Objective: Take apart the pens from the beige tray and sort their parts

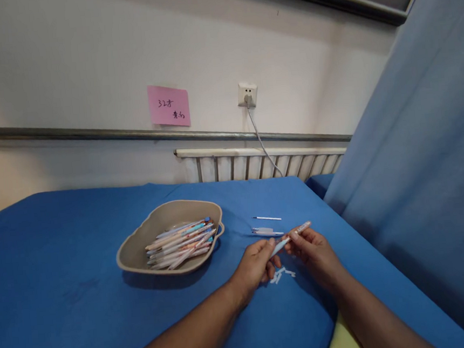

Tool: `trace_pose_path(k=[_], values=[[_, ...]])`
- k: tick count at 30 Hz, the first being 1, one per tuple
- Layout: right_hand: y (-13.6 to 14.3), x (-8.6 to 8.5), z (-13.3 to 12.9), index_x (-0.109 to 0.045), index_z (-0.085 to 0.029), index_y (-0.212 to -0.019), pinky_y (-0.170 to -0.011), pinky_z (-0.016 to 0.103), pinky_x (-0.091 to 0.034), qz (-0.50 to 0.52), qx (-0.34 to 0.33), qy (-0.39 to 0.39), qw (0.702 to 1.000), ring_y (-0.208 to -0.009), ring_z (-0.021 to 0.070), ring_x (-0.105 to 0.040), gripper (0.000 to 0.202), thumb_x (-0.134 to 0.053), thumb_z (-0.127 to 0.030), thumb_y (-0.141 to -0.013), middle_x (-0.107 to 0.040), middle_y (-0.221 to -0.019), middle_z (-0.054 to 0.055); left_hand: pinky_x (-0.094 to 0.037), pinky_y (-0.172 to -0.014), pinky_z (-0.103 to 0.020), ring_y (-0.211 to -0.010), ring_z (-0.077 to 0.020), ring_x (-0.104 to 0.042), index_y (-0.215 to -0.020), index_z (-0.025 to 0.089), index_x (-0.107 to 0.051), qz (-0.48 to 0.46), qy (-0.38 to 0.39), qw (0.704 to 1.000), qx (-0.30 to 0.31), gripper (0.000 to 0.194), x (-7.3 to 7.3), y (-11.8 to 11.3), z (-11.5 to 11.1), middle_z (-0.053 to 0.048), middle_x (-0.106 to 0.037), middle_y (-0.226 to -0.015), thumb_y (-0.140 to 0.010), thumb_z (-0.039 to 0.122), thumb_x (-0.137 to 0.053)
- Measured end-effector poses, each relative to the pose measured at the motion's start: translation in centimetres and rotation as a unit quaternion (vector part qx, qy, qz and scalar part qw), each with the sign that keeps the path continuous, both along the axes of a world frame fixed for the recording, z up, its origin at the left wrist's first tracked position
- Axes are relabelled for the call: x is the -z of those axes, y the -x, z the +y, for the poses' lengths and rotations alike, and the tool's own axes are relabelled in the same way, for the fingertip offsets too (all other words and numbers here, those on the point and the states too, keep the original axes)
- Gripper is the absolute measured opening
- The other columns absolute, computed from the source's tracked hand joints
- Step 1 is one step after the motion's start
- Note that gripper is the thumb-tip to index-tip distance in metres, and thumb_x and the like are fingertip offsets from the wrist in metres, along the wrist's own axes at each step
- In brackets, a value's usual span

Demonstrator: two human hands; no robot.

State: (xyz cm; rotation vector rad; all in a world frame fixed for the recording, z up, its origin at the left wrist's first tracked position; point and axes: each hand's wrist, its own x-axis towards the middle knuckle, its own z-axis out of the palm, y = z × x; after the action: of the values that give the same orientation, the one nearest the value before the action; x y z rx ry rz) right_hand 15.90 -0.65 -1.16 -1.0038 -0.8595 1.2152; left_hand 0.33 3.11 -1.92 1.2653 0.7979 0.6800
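Between my two hands is a pale pen (282, 245) with a light-blue grip, tilted up to the right. My left hand (256, 264) pinches its lower-left end. Closed round the upper part of the barrel is my right hand (314, 253), with printed markings showing above its thumb. Just beyond lie a thin pen refill (267, 218) and some clear pen parts (266, 230). Several small white pieces (279, 276) lie on the cloth below my hands. To the left, a beige basin (135, 253) holds many pens (183, 243) in a loose pile.
A blue cloth (62, 275) covers the table. Behind it are a radiator (251, 164), a metal rail (110, 135), a socket with a plugged cord (248, 95) and a pink note (169, 106). A blue curtain (429, 151) hangs on the right; something yellow (344, 343) is under my right forearm.
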Motion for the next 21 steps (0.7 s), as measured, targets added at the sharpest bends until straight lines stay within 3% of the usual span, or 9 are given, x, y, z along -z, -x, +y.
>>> trace_pose_path(k=[6, 13, 21], values=[[-0.21, 0.08, -0.05, -0.067, -0.017, -0.079, -0.064, 0.024, -0.045, 0.024, -0.007, -0.006, 1.000, -0.065, 0.0124, -0.058, 0.027, -0.073, -0.041, -0.071, -0.066, -0.076, 0.002, -0.019, -0.034, -0.016, -0.033, -0.0036, -0.032, -0.071, 0.015, -0.052, -0.023, 0.003, 1.000, -0.011, 0.039, -0.39, 0.08, -0.14, 0.006, -0.049, -0.049, -0.075, 0.054, -0.058], [-0.25, -0.07, 0.00, -0.068, -0.016, -0.079, -0.063, 0.025, -0.045, 0.025, 0.012, -0.002, 1.000, -0.064, 0.0133, -0.059, 0.030, -0.075, -0.043, -0.067, -0.068, -0.076, 0.003, -0.030, -0.039, -0.017, -0.039, -0.0054, -0.043, -0.074, 0.015, -0.052, -0.055, 0.001, 0.998, -0.042, 0.040, -0.22, -0.05, 0.01, 0.004, -0.055, -0.055, -0.067, 0.050, -0.069], [-0.18, -0.20, -0.17, -0.068, -0.016, -0.079, -0.062, 0.024, -0.044, 0.005, 0.002, -0.009, 1.000, -0.063, 0.0127, -0.055, 0.029, -0.073, -0.044, -0.070, -0.066, -0.079, 0.004, -0.035, -0.041, -0.018, -0.042, -0.0064, -0.048, -0.088, 0.012, -0.057, -0.064, -0.012, 0.998, 0.012, 0.042, -0.58, -0.09, -0.45, 0.003, -0.057, -0.062, -0.067, 0.046, -0.072]])
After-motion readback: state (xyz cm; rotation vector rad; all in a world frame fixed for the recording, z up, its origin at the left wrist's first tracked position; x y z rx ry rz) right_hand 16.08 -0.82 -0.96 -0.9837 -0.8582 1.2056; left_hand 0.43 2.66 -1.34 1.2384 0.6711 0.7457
